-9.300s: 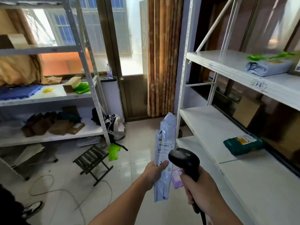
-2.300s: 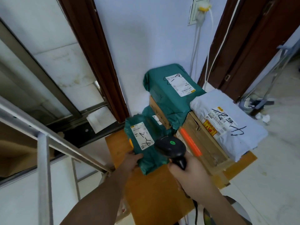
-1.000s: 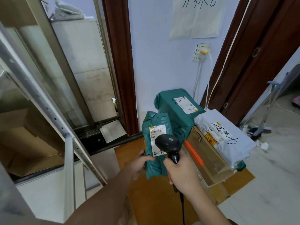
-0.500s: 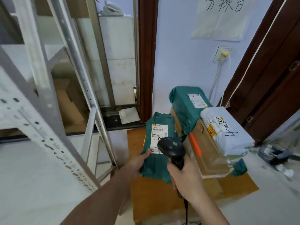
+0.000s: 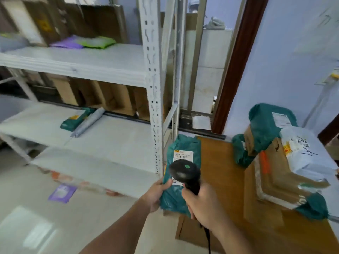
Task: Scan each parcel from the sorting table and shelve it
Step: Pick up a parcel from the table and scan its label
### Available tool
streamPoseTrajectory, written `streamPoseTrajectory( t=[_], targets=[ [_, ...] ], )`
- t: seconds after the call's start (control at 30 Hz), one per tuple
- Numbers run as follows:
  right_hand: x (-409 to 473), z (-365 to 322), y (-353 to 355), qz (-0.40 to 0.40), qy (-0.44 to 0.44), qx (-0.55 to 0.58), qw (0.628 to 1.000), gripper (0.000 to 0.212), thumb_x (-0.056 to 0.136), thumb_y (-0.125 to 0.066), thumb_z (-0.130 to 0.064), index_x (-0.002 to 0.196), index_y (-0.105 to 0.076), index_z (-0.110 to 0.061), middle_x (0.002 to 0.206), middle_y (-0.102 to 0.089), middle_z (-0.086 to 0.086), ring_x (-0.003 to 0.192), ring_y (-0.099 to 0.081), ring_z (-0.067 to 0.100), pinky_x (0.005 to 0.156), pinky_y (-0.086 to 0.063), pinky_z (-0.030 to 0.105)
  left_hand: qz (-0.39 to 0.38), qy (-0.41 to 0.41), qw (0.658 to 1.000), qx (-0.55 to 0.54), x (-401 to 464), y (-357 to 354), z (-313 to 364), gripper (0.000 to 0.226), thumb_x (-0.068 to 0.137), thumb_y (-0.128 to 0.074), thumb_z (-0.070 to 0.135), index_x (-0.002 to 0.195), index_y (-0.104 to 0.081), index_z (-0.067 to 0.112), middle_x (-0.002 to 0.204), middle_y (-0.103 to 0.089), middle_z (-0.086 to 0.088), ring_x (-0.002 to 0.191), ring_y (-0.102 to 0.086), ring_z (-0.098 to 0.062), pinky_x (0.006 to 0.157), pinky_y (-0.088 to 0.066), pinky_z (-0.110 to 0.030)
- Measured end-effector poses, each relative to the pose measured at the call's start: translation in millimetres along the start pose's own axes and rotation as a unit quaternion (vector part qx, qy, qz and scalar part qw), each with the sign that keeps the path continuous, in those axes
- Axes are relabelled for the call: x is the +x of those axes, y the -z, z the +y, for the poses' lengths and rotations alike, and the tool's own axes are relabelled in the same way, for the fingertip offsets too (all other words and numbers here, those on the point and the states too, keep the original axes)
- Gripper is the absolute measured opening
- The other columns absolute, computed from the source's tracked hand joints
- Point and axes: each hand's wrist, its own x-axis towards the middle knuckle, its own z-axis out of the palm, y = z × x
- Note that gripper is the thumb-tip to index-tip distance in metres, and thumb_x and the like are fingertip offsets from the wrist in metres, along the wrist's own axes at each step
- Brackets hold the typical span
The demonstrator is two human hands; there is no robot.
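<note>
My left hand (image 5: 156,194) grips the lower edge of a green parcel (image 5: 184,145) with a white barcode label, held upright over the left end of the brown sorting table (image 5: 218,162). My right hand (image 5: 201,206) holds a black barcode scanner (image 5: 184,171) by its handle, its head just in front of the label. The white metal shelf (image 5: 91,63) stands to the left, its upright post right beside the parcel.
On the table to the right sit several parcels: a green one (image 5: 269,123), a cardboard box (image 5: 275,176) and a white bag (image 5: 304,153). The middle shelf board holds a green packet (image 5: 73,120) and a grey roll (image 5: 89,121). A purple packet (image 5: 61,192) lies on the floor.
The view has swung left from the table to the shelf. The green parcel stays in my left hand with the scanner still in front of it.
</note>
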Motion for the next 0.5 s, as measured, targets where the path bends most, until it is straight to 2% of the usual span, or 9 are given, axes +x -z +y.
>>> streamPoseTrajectory(
  t=[0.1, 0.2, 0.27, 0.33, 0.43, 0.5],
  targets=[
    [-2.8, -20.7, -44.8, -0.043, 0.016, -0.002, 0.999, 0.015, 0.091, -0.062, -0.018, 0.086, -0.054, -0.030, 0.053, -0.051, -0.002, 0.039, -0.048, 0.013, 0.045, -0.046, 0.032, 0.031, -0.042, 0.998, -0.038, -42.7, 45.5, 2.1, 0.032, 0.106, -0.052, 0.016, 0.136, -0.059, 0.007, 0.124, -0.071, -0.022, 0.107, -0.072, -0.033, 0.087, -0.060, -0.044],
    [-2.8, -40.4, -90.9, -0.071, 0.037, -0.012, 0.997, 0.009, 0.077, -0.061, -0.041, 0.085, -0.058, -0.042, 0.053, -0.056, -0.006, 0.050, -0.053, 0.014, 0.055, -0.050, 0.035, 0.086, -0.075, 0.990, -0.078, -78.6, 92.0, 4.3, 0.031, 0.107, -0.052, 0.017, 0.137, -0.059, 0.010, 0.128, -0.069, -0.023, 0.113, -0.069, -0.036, 0.093, -0.059, -0.047],
    [-1.8, -51.7, -118.6, -0.088, 0.042, -0.008, 0.995, 0.020, 0.067, -0.057, -0.052, 0.087, -0.057, -0.052, 0.056, -0.059, -0.009, 0.057, -0.056, 0.013, 0.060, -0.052, 0.035, 0.124, -0.088, 0.983, -0.100, -100.5, 123.6, 7.6, 0.032, 0.108, -0.052, 0.019, 0.137, -0.059, 0.010, 0.128, -0.070, -0.023, 0.114, -0.069, -0.037, 0.093, -0.060, -0.047],
    [-0.6, -65.9, -147.1, -0.111, 0.049, -0.015, 0.992, 0.017, 0.074, -0.061, -0.044, 0.090, -0.058, -0.050, 0.056, -0.060, -0.009, 0.054, -0.055, 0.011, 0.054, -0.048, 0.031, 0.154, -0.097, 0.976, -0.119, -122.1, 157.7, 11.4, 0.034, 0.108, -0.052, 0.021, 0.138, -0.058, 0.008, 0.128, -0.070, -0.022, 0.116, -0.069, -0.038, 0.091, -0.061, -0.047],
    [3.5, -86.0, -188.9, -0.130, 0.050, -0.023, 0.990, 0.010, 0.089, -0.063, -0.023, 0.093, -0.060, -0.031, 0.057, -0.059, -0.001, 0.046, -0.054, 0.016, 0.046, -0.046, 0.032, 0.188, -0.114, 0.965, -0.140, -154.3, 210.4, 19.7, 0.033, 0.108, -0.051, 0.022, 0.137, -0.058, 0.007, 0.127, -0.071, -0.020, 0.115, -0.070, -0.037, 0.086, -0.062, -0.045],
    [7.3, -100.6, -218.2, -0.134, 0.052, -0.027, 0.989, 0.007, 0.092, -0.063, -0.023, 0.095, -0.060, -0.028, 0.059, -0.060, 0.001, 0.046, -0.055, 0.018, 0.046, -0.049, 0.032, 0.204, -0.119, 0.961, -0.147, -174.2, 246.0, 26.9, 0.035, 0.108, -0.052, 0.023, 0.137, -0.059, 0.005, 0.127, -0.071, -0.020, 0.116, -0.070, -0.037, 0.088, -0.061, -0.046]
  ],
)
